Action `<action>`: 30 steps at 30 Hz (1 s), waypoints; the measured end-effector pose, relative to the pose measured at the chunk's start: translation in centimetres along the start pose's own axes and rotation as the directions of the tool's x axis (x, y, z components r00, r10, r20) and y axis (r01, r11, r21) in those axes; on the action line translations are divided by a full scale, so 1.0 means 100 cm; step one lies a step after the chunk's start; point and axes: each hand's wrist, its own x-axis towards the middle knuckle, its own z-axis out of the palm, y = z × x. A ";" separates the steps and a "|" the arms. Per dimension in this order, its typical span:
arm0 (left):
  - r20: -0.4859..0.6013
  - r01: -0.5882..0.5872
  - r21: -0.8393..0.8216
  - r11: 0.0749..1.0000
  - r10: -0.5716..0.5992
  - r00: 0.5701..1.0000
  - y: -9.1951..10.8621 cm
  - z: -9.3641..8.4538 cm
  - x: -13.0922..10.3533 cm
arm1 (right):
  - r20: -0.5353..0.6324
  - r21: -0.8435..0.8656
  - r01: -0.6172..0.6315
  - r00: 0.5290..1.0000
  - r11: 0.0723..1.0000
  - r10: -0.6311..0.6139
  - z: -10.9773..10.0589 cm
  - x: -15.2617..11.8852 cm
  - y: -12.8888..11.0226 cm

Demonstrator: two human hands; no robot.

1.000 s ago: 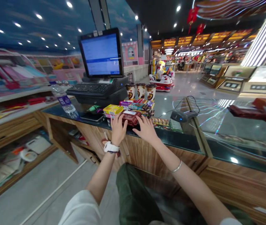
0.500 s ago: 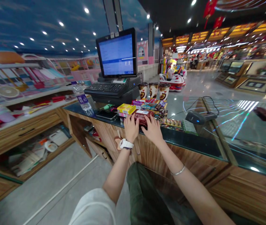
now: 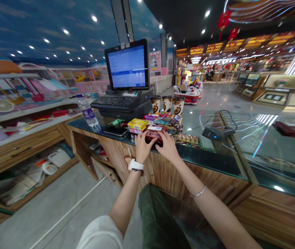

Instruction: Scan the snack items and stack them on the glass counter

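Note:
A dark brown snack packet (image 3: 154, 132) with a white label lies at the front edge of the glass counter. My left hand (image 3: 143, 147) grips its left side, thumb along the front and fingers over the edge. On the right side, my right hand (image 3: 167, 145) holds the same packet, its thumb near the left one. Directly left of the packet are yellow and pink boxes (image 3: 137, 124). Behind it are stacked colourful snack packs (image 3: 164, 119), and three lidded paper cups (image 3: 167, 104) stand farther back.
Left on the counter are a water bottle (image 3: 88, 112), a black phone (image 3: 115, 131), and a monitor (image 3: 128, 67) with a keyboard (image 3: 115, 101). A barcode scanner (image 3: 213, 132) with a cable sits to the right. An open cabinet door (image 3: 83, 152) hangs below the counter.
Both hands have closed in on the brown packet, thumbs now nearer each other at its front. The view has shifted slightly.

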 end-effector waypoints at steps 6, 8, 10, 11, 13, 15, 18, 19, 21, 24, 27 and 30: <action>-0.086 0.051 -0.010 0.999 -0.052 0.995 0.017 -0.002 -0.003 | -0.086 0.119 0.030 0.996 0.992 -0.019 -0.003 0.004 0.003; -0.100 0.047 -0.018 0.999 -0.048 0.994 0.025 -0.003 -0.001 | -0.121 0.119 0.045 0.992 0.992 -0.031 -0.007 0.004 0.006; -0.099 0.025 -0.032 0.999 -0.028 0.995 0.034 -0.004 0.000 | -0.157 0.067 0.048 0.987 0.997 -0.037 -0.015 0.004 0.009; -0.094 0.011 -0.043 0.999 -0.015 0.995 0.039 -0.003 0.001 | -0.179 0.026 0.046 0.983 0.999 -0.041 -0.020 0.003 0.010; -0.083 -0.017 -0.071 0.997 0.011 0.997 0.049 0.001 0.002 | -0.225 -0.067 0.045 0.973 0.997 -0.059 -0.032 0.001 0.014; -0.078 -0.039 -0.100 0.994 0.031 0.996 0.060 0.007 0.002 | -0.269 -0.158 0.046 0.959 0.986 -0.088 -0.047 0.000 0.019; -0.061 -0.067 -0.129 0.989 0.060 0.996 0.078 0.018 0.002 | -0.293 -0.289 0.048 0.946 0.956 -0.136 -0.074 0.000 0.030; -0.047 -0.077 -0.133 0.988 0.071 0.996 0.085 0.021 0.003 | -0.287 -0.329 0.052 0.946 0.943 -0.152 -0.084 -0.001 0.035; -0.012 -0.099 -0.132 0.986 0.099 0.995 0.099 0.025 0.006 | -0.266 -0.397 0.066 0.946 0.915 -0.184 -0.103 0.000 0.047; 0.030 -0.160 -0.086 0.983 0.163 0.986 0.120 0.030 0.015 | -0.248 -0.473 0.115 0.934 0.873 -0.257 -0.126 0.001 0.071; 0.050 -0.263 -0.018 0.965 0.263 0.963 0.138 0.038 0.029 | -0.267 -0.531 0.167 0.897 0.831 -0.352 -0.142 0.003 0.099; 0.065 -0.389 -0.006 0.921 0.389 0.919 0.151 0.051 0.044 | -0.305 -0.579 0.191 0.851 0.793 -0.428 -0.158 0.008 0.123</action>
